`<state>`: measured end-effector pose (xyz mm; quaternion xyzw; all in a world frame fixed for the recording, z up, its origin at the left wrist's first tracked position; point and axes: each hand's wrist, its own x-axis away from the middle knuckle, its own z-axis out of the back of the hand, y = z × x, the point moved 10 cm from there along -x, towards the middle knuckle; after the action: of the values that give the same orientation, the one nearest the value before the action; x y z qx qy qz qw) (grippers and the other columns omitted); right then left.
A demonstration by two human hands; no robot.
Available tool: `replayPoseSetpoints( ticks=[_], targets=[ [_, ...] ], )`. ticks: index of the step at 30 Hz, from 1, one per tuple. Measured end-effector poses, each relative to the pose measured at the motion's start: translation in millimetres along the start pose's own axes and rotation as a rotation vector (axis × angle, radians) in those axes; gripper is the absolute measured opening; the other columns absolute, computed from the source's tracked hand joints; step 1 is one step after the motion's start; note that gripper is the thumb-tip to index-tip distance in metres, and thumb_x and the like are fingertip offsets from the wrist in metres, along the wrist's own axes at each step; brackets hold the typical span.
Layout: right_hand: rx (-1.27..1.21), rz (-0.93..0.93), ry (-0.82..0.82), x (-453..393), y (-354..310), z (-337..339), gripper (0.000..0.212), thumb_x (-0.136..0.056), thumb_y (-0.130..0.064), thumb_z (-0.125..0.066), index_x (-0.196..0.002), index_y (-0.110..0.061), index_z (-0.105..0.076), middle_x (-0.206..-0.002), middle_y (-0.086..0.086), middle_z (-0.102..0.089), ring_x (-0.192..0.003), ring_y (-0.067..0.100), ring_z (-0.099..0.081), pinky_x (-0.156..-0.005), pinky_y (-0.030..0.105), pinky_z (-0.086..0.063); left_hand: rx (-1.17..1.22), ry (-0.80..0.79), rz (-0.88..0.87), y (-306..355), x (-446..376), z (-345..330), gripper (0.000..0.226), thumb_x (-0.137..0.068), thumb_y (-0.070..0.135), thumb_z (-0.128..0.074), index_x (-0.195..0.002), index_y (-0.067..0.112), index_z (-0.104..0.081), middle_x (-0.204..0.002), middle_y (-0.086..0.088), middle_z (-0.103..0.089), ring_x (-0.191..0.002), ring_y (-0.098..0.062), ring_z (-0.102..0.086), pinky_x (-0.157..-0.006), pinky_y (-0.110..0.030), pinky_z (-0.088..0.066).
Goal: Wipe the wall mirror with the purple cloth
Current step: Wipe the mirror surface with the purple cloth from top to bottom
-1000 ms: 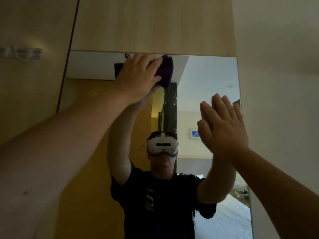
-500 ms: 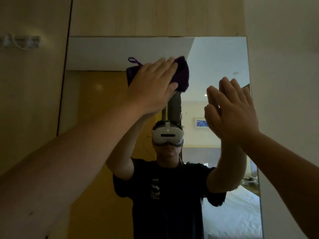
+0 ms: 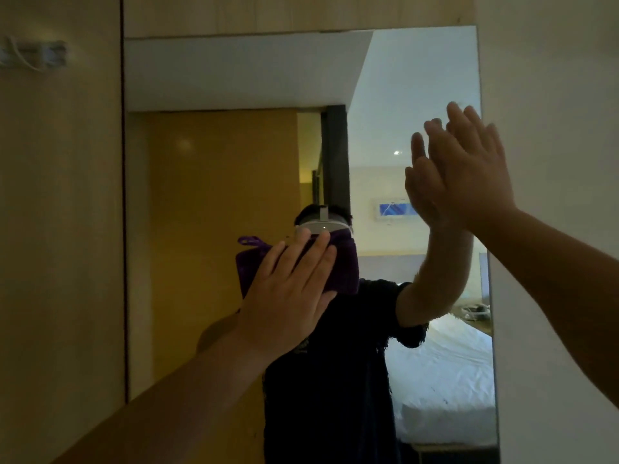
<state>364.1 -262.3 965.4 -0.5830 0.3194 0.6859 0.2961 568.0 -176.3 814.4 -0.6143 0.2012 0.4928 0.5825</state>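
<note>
The tall wall mirror [image 3: 214,179] fills the middle of the view, set between wooden panels. My left hand [image 3: 288,293] presses the folded purple cloth [image 3: 345,266] flat against the glass near the mirror's middle, fingers spread over it. A small loop of the cloth sticks out at its upper left. My right hand [image 3: 469,175] lies flat and open against the mirror close to its right edge, fingers pointing up, holding nothing. The glass shows a person in a dark shirt with a white headset, partly hidden by the cloth.
A wooden panel [image 3: 60,229] stands left of the mirror with a white wall fitting [image 3: 33,55] near its top. A pale wall [image 3: 552,95] borders the mirror's right edge. A wooden panel [image 3: 284,11] sits above. The reflection holds a white bed and a yellow wall.
My left hand has slid the purple cloth down the glass from the mirror's top edge to its middle. My right hand has stayed flat near the right edge.
</note>
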Motion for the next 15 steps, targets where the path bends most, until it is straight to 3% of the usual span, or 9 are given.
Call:
replayPoseSetpoints(
  ticks=[8,15],
  targets=[
    [0.027,-0.071,-0.061,3.3,22.0,-7.0,0.06,-0.099,-0.047,-0.02,-0.149,-0.015,-0.03,-0.161,0.011,-0.02,-0.152,0.031,-0.009,-0.12,0.057,-0.017,-0.019,0.142,-0.017,0.2,-4.7,11.8,0.044,-0.104,0.035,-0.045,-0.139,0.01,-0.05,-0.141,-0.011,-0.054,-0.121,-0.03,-0.053,-0.1,-0.043,-0.039],
    [0.031,-0.06,-0.064,6.1,27.5,-15.0,0.059,-0.102,-0.046,-0.018,-0.155,-0.018,-0.019,-0.165,0.009,-0.01,-0.153,0.028,0.0,-0.122,0.056,-0.008,0.053,0.244,0.064,-16.0,-61.5,31.3,0.045,-0.096,0.021,-0.063,-0.136,0.005,-0.049,-0.129,-0.013,-0.059,-0.112,-0.03,-0.054,-0.092,-0.045,-0.048]
  ],
)
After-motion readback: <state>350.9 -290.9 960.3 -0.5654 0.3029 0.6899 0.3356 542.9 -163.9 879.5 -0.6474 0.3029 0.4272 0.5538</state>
